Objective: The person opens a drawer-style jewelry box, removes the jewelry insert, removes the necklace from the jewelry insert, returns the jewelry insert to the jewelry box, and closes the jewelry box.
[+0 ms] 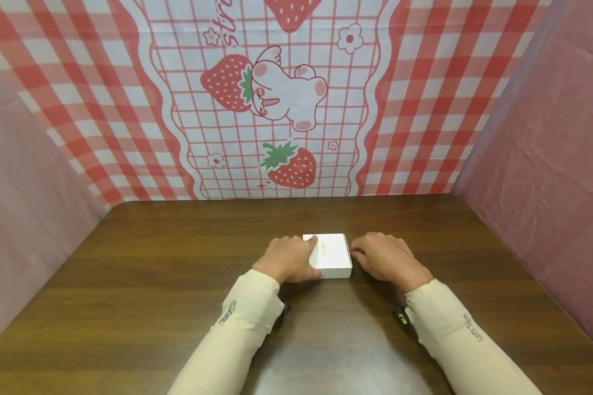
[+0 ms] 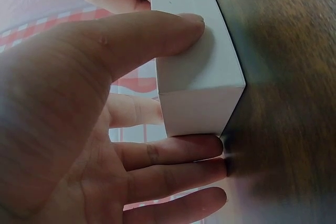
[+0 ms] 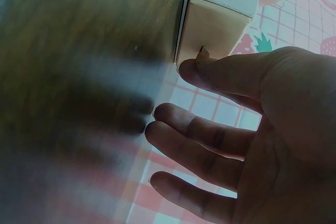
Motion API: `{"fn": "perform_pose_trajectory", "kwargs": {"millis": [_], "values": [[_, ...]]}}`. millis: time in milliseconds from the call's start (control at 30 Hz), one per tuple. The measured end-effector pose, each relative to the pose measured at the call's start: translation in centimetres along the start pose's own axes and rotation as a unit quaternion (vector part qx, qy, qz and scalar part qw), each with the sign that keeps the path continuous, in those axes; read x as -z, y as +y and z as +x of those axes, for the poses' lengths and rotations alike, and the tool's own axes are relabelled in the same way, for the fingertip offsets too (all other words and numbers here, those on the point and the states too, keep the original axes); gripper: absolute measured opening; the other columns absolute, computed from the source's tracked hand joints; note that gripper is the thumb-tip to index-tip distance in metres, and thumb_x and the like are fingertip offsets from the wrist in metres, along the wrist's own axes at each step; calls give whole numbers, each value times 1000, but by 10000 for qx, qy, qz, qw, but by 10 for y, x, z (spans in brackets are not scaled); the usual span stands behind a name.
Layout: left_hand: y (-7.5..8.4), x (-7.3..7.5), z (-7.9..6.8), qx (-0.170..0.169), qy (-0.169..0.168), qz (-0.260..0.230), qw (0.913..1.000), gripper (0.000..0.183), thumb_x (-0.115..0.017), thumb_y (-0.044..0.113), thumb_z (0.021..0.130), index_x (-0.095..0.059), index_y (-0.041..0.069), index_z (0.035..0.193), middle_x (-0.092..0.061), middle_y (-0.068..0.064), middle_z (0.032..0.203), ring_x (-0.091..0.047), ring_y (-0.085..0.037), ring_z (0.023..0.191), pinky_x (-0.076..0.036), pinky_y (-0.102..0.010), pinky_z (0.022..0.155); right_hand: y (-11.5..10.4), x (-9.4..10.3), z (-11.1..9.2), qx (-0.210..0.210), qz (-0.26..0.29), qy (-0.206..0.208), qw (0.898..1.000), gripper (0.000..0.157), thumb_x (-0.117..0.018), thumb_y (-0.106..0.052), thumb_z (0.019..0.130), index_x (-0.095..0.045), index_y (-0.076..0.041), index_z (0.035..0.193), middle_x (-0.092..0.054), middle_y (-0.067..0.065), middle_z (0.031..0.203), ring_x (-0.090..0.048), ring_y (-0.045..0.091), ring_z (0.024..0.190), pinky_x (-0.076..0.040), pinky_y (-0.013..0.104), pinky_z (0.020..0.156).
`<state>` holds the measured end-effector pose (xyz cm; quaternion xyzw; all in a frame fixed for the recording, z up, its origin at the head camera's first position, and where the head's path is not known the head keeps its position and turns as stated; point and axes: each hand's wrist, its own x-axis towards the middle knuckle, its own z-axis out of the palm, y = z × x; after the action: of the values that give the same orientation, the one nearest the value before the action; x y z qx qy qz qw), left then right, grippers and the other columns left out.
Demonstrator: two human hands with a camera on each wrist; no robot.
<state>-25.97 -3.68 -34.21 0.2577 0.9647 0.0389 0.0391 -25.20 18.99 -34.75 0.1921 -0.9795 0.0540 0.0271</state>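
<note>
A small white box (image 1: 333, 252) with faint lettering on its lid lies on the wooden table. My left hand (image 1: 289, 259) grips its left end, the thumb on the near side and the index finger over the top. In the left wrist view the thumb (image 2: 181, 35) presses flat on the white side wall. At the box's right end is my right hand (image 1: 382, 257). The right wrist view shows a tan inner end face (image 3: 215, 27) with a small tab (image 3: 203, 53), pinched by the thumb and index finger; the other fingers are loosely bent.
The brown wooden table (image 1: 128, 285) reaches back to a hanging cloth (image 1: 405, 109) with strawberries and red checks. Pink cloths (image 1: 548, 164) hang along both sides. A dark wrist device (image 1: 402, 316) shows under the right sleeve.
</note>
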Motion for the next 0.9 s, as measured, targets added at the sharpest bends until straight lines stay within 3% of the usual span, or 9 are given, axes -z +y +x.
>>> {"fn": "perform_pose_trajectory", "kwargs": {"millis": [900], "values": [[1, 0, 1, 31, -24, 44, 10000, 82, -72, 53, 85, -45, 14, 152, -66, -12, 124, -65, -26, 97, -51, -43, 80, 1, 2, 1, -52, 40, -70, 10000, 9, -65, -20, 95, -73, -23, 91, -63, -2, 83, -60, 22, 80, -50, 50, 63]]}}
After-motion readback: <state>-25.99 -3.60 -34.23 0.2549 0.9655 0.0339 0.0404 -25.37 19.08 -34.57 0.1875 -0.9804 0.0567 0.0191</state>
